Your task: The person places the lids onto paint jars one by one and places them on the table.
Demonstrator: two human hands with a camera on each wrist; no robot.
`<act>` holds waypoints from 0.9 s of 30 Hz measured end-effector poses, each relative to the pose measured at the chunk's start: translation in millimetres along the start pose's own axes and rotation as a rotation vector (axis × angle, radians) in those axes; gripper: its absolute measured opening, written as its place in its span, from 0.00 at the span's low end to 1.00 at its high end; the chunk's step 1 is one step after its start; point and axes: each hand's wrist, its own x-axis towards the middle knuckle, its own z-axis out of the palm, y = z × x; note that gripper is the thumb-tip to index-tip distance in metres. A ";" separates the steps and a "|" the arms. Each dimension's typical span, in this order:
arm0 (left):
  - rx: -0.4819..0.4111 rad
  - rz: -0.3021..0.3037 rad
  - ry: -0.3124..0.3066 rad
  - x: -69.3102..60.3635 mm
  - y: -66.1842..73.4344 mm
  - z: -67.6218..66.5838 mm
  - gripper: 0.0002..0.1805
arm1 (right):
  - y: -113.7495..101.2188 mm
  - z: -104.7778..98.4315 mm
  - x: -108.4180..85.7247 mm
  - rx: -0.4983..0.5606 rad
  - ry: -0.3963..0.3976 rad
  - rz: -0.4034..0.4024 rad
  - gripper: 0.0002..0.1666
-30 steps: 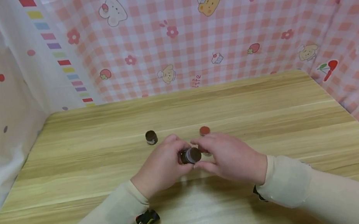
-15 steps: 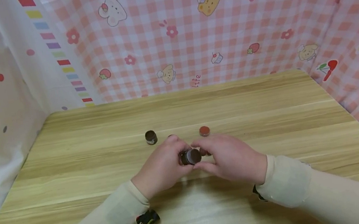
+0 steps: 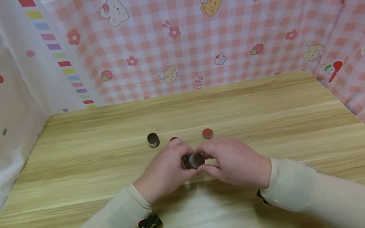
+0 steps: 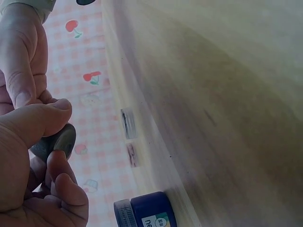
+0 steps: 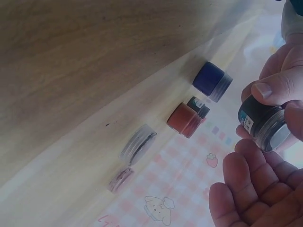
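My left hand (image 3: 167, 168) grips a small dark paint jar (image 3: 190, 161), tipped with its lid end towards my right hand. In the right wrist view the jar (image 5: 255, 116) shows a label and a clear ribbed lid (image 5: 273, 132). My right hand (image 3: 234, 159) holds its thumb and index finger at the lid's rim; its other fingers (image 5: 236, 172) are loosely bent beneath. The left wrist view shows the jar (image 4: 56, 142) between my left thumb and fingers, part of it covered.
Beyond the hands stand a dark jar (image 3: 153, 139), a blue jar (image 5: 209, 79) and a red jar (image 5: 183, 118). Two clear lids lie nearby, one larger (image 5: 138, 144) and one reddish (image 3: 208, 133). A patterned cloth (image 3: 169, 32) hangs behind the wooden table (image 3: 182, 110).
The held jar has dipped slightly, and my right fingers have shifted a little at its lid. The dark top of another jar shows more beyond my left hand.
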 end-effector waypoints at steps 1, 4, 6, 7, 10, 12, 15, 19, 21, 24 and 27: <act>-0.001 0.000 0.000 0.0 -0.1 0.1 0.11 | -0.2 -0.3 -0.2 -0.001 -0.003 0.003 0.20; -0.001 0.002 0.003 0.0 -0.6 0.3 0.11 | -0.1 -1.0 -0.4 0.003 -0.009 -0.002 0.26; 0.001 0.002 0.004 0.0 -1.0 0.4 0.11 | 0.4 -0.8 -0.3 0.004 -0.009 -0.008 0.26; 0.001 0.003 0.003 0.0 -1.2 0.5 0.11 | 0.7 -0.5 -0.3 -0.001 -0.006 -0.015 0.25; 0.002 0.006 -0.004 0.1 -1.5 0.9 0.11 | 1.2 0.5 -0.3 -0.005 -0.002 -0.023 0.19; 0.000 0.009 -0.010 0.3 -1.7 1.4 0.11 | 1.1 0.8 -0.5 -0.011 -0.008 -0.014 0.17; -0.002 0.010 -0.014 0.3 -2.1 2.2 0.10 | 0.7 0.6 -0.6 -0.005 -0.023 0.007 0.17; 0.002 0.007 -0.012 0.3 -2.0 2.5 0.10 | 1.5 0.8 -0.9 0.001 -0.029 0.007 0.24; 0.003 0.006 -0.013 0.3 -1.7 2.3 0.11 | 2.1 1.3 -1.0 -0.001 -0.019 -0.008 0.25; 0.003 0.006 -0.013 0.4 -1.4 2.1 0.11 | 2.1 1.9 -0.9 0.003 -0.008 -0.015 0.21; -0.001 0.006 -0.015 0.3 -1.6 2.4 0.11 | 1.6 2.0 -1.4 0.003 -0.012 0.006 0.16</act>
